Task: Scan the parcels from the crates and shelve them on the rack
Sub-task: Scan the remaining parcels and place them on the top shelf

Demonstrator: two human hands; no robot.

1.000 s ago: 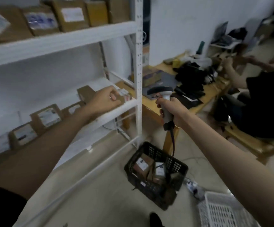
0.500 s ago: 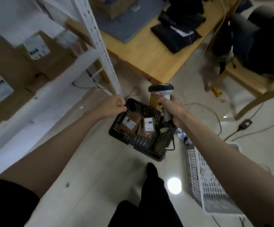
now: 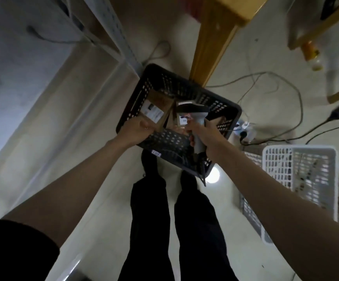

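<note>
**Cardboard parcel about to come out of the crate**

Cardboard, brown, with a white label facing up: the parcel lies in the far left corner of the black crate on the floor. A second parcel sits just beside it, mostly hidden. The left hand reaches over the crate's near wall, fingers curled onto the labelled parcel's near edge; whether it has a full grip is hard to tell. The right hand is wrapped tight round the handle of the grey scanner, whose head hangs over the crate. A white crate stands to the right, the rack's post up left, a wooden bench leg behind.

This looks like the pick-up step. Next, the parcel likely needs lifting with its label turned toward the scanner.
</note>
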